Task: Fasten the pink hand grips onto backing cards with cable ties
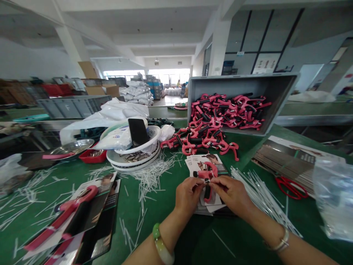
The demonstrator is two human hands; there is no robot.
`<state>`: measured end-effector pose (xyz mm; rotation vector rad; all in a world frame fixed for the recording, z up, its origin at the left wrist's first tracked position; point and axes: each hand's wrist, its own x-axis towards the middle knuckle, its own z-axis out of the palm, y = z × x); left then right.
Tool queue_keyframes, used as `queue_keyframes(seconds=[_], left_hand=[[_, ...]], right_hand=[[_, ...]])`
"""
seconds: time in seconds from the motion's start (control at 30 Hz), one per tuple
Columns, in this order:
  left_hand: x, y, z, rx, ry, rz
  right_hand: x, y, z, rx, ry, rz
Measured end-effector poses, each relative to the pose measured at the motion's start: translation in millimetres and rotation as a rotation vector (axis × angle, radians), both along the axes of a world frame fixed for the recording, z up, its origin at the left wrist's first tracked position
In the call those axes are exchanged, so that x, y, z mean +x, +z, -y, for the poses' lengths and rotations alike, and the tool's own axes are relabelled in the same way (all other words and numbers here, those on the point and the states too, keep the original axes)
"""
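Left hand (pixel 189 195) and right hand (pixel 230 193) on pink hand grip (pixel 207 174), fingers (pixel 217 183) narrow, pinching it against printed card (pixel 197 162) on green worktop (pixel 157 195); white plastic ties (pixel 261 198) just right.

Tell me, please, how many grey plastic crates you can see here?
2: one tilted crate on the green workbench, holding pink grip exercisers, and one marked F farther left. Others may be hidden.
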<state>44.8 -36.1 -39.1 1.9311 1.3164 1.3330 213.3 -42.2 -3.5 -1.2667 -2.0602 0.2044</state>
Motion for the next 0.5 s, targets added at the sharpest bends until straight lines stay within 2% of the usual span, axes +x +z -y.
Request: queue_keyframes(seconds=[0.2,0.5], left_hand=[[1.9,4.6,3.4,-0.033,-0.003,0.006],[1.5,2.6,1.5,-0.029,0.000,0.002]], right_hand=[[-1.7,4.9,1.4,0.003,0.025,0.044],[-2.6,5.3,1.8,0.014,0.034,0.024]])
